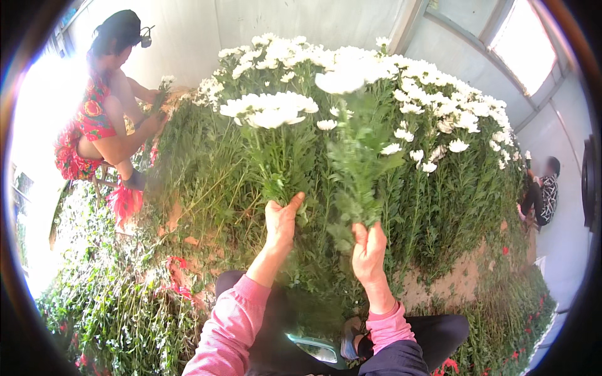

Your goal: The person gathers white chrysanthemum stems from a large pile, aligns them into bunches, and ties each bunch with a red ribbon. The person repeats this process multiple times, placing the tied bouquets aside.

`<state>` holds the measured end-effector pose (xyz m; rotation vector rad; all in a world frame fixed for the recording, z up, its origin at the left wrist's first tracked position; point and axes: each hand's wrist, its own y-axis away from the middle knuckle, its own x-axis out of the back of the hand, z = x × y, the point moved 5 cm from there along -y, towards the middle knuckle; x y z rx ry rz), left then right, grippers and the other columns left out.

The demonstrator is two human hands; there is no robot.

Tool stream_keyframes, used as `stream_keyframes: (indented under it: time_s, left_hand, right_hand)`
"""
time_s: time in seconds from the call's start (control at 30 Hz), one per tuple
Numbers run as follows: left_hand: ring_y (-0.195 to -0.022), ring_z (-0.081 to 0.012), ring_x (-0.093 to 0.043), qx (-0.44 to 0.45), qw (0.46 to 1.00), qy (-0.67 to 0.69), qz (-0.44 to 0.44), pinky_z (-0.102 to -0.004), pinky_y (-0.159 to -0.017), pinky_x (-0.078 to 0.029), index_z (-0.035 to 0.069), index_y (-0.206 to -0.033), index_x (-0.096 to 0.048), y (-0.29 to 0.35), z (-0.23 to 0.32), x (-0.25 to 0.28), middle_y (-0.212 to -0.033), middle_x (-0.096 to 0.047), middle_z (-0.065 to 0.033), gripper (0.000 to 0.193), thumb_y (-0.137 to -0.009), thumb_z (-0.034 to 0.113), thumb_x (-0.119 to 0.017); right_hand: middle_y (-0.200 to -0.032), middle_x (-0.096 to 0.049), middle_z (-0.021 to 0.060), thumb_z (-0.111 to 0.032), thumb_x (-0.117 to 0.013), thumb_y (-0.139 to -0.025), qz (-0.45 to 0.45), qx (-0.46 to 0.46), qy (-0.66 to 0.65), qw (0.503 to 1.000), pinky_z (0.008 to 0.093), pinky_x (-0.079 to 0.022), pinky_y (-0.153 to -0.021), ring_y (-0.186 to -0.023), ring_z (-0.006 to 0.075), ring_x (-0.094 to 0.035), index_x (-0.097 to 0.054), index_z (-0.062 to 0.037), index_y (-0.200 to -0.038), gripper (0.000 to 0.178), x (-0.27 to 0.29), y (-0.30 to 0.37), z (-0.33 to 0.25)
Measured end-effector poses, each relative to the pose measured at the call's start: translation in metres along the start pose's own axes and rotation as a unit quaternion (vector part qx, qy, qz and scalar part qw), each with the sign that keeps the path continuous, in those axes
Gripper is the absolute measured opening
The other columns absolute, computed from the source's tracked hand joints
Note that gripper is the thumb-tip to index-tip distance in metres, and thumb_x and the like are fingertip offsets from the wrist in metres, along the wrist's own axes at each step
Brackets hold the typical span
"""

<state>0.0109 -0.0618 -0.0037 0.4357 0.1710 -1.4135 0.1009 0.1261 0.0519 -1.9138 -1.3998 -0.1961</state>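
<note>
In the middle, my left hand [281, 220] is closed round the stems of a bunch of white chrysanthemums [269, 111], its flower heads level with one another at the top. Just to the right, my right hand [369, 247] grips the leafy stems of white chrysanthemums [357, 150], smeared by motion, so I cannot tell how many stems it has. Both sets stand upright, blooms away from me and slightly apart. Behind them lies a big heap of cut white chrysanthemums [433, 94], blooms at the far side and stems toward me.
At the far left a seated person in a red flowered outfit [94, 119] handles stems. Another person in a patterned top [547, 197] sits at the far right. Leafy stems [119, 307] cover the lower left floor, with red strips [179, 276] among them. Pale walls [313, 19] enclose the back.
</note>
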Motion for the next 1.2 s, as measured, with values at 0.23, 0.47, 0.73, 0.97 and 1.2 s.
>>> stream_keyframes:
  time_s: [0.23, 0.47, 0.73, 0.97, 1.2]
  left_hand:
    - [-0.097, -0.0226, -0.057, 0.026, 0.998, 0.018, 0.063, -0.0382, -0.084, -0.047, -0.002, -0.116, -0.056, 0.010, -0.015, -0.014, -0.108, -0.062, -0.0128, 0.061, -0.097, 0.056, -0.058]
    - [-0.074, -0.0128, -0.059, 0.030, 0.997, -0.025, -0.066, -0.0296, -0.066, -0.050, -0.002, -0.104, -0.063, 0.027, -0.001, -0.024, -0.089, -0.066, -0.0049, 0.038, -0.091, 0.032, -0.073]
    - [-0.091, -0.0155, -0.055, 0.122, 0.991, -0.039, 0.046, -0.0333, -0.077, -0.048, -0.001, -0.114, -0.048, 0.024, 0.001, -0.008, -0.103, -0.058, -0.0103, 0.066, -0.088, 0.055, -0.072]
    - [-0.066, -0.0157, -0.066, 0.032, 0.996, 0.004, -0.085, -0.0306, -0.060, -0.057, 0.000, -0.090, -0.068, 0.004, 0.009, -0.003, -0.085, -0.070, -0.0067, 0.024, -0.086, 0.022, -0.077]
    - [-0.091, -0.0186, -0.062, 0.106, 0.993, 0.040, 0.036, -0.0363, -0.092, -0.050, -0.001, -0.122, -0.056, -0.005, 0.007, 0.025, -0.108, -0.066, -0.0097, 0.054, -0.083, 0.026, -0.081]
  right_hand:
    - [-0.111, -0.062, 0.0242, -0.007, -0.055, -0.100, -0.065, -0.028, -0.061, 0.996, 0.0422, -0.052, -0.081, -0.099, 0.0425, -0.064, -0.051, 0.0028, -0.127, 0.030, -0.048, 0.000, -0.027]
    - [-0.095, -0.055, 0.0280, -0.004, -0.057, -0.096, -0.063, -0.036, -0.021, 0.997, 0.0513, -0.049, -0.067, -0.083, 0.0514, -0.057, -0.049, 0.0071, -0.108, 0.019, -0.059, 0.012, -0.037]
    - [-0.103, -0.054, 0.0233, -0.012, -0.065, -0.092, -0.113, 0.007, 0.057, 0.992, 0.0467, -0.053, -0.066, -0.083, 0.0431, -0.062, -0.039, 0.0081, -0.142, 0.060, -0.064, 0.016, -0.042]
    - [-0.104, -0.056, 0.0138, -0.033, -0.068, -0.091, -0.105, 0.142, 0.139, 0.974, 0.0408, -0.055, -0.068, -0.088, 0.0297, -0.062, -0.055, 0.0010, -0.132, 0.055, -0.059, 0.008, -0.033]
    - [-0.114, -0.066, 0.0132, -0.029, -0.061, -0.098, -0.075, -0.194, 0.119, 0.971, 0.0451, -0.054, -0.085, -0.093, 0.0267, -0.068, -0.068, -0.0135, -0.117, 0.025, -0.072, -0.023, 0.143]
